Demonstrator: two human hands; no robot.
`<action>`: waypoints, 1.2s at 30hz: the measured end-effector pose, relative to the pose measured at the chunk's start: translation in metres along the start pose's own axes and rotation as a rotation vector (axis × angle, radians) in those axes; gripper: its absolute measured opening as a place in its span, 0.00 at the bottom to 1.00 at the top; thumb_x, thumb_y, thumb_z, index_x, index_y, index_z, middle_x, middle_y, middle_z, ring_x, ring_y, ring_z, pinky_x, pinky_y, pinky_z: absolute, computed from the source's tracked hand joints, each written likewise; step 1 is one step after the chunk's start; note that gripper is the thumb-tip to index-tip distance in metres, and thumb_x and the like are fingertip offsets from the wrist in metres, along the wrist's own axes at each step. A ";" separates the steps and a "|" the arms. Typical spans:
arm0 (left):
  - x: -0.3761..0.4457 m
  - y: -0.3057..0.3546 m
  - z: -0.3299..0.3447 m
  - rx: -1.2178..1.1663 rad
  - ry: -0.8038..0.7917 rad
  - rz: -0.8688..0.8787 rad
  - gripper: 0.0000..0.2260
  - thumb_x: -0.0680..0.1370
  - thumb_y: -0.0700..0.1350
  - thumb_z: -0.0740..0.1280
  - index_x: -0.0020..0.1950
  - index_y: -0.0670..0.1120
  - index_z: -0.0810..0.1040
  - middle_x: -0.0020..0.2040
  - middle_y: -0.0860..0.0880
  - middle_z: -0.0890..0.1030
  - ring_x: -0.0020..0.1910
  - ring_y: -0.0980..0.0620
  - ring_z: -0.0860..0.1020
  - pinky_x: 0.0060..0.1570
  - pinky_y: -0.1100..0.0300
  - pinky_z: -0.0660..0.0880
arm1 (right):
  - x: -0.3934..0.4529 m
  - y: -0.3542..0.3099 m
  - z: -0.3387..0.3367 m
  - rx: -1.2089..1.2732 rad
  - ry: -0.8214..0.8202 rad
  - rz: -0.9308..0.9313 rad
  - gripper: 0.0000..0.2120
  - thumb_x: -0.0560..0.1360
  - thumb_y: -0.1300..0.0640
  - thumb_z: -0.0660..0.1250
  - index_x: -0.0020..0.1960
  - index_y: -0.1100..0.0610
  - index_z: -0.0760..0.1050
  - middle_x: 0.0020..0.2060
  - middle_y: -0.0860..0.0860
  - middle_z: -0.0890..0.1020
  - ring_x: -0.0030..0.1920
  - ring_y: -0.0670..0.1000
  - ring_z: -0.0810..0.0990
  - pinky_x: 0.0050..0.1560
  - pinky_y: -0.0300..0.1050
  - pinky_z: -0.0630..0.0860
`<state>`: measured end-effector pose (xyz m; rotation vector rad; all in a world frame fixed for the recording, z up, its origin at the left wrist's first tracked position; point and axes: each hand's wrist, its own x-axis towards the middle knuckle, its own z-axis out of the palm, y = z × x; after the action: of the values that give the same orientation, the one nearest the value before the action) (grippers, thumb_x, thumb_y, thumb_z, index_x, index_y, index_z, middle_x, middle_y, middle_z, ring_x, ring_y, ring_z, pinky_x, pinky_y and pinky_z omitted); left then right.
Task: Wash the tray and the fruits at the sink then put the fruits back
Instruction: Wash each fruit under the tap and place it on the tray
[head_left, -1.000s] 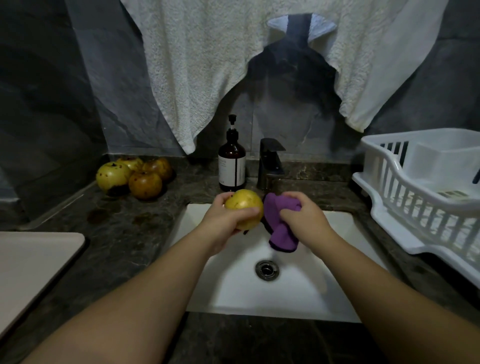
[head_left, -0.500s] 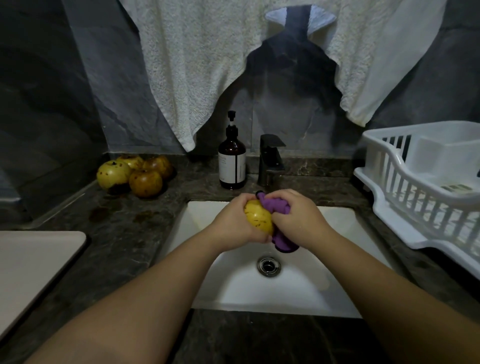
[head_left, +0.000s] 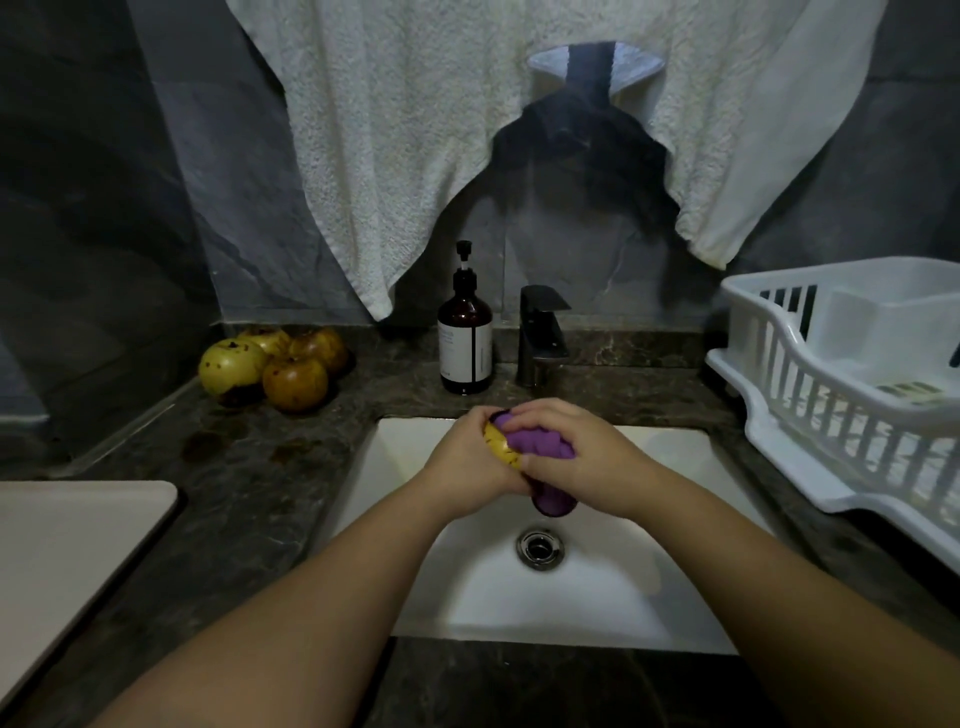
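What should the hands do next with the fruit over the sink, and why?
Probably turn the yellow fruit in the left hand so the purple cloth, pressed on by the right hand, reaches an unwiped side: dark specks still show on its exposed skin.

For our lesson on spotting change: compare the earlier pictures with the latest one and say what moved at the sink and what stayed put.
The right hand brought the purple cloth leftward onto the yellow fruit, now wrapping most of it. The left hand kept its grip on the fruit. Both hands stay over the sink. The fruit pile, soap bottle, faucet, tray and dish rack did not move.
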<state>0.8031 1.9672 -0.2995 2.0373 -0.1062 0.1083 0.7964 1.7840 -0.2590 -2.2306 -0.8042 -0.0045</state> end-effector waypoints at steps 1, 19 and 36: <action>0.000 -0.001 0.000 -0.017 0.010 -0.012 0.38 0.60 0.42 0.87 0.63 0.56 0.71 0.57 0.55 0.81 0.52 0.60 0.80 0.46 0.68 0.77 | 0.000 -0.004 -0.001 0.199 -0.003 0.065 0.14 0.76 0.49 0.68 0.61 0.41 0.78 0.64 0.41 0.76 0.63 0.42 0.75 0.60 0.35 0.72; 0.005 0.071 0.048 -0.175 0.018 0.043 0.41 0.61 0.44 0.88 0.68 0.52 0.70 0.60 0.52 0.79 0.55 0.54 0.80 0.55 0.55 0.81 | -0.042 0.000 -0.103 0.305 0.053 0.648 0.17 0.75 0.37 0.72 0.53 0.50 0.83 0.42 0.49 0.86 0.36 0.47 0.81 0.35 0.40 0.75; 0.027 0.164 0.127 -0.205 -0.050 0.133 0.52 0.49 0.58 0.84 0.71 0.55 0.70 0.62 0.51 0.78 0.58 0.51 0.79 0.61 0.49 0.80 | -0.074 -0.002 -0.241 0.254 0.565 0.681 0.11 0.79 0.67 0.69 0.59 0.58 0.76 0.50 0.61 0.82 0.46 0.57 0.83 0.40 0.50 0.83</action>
<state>0.8141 1.7794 -0.2081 1.8279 -0.2740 0.1246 0.7923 1.5865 -0.1022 -2.0005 0.2562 -0.1845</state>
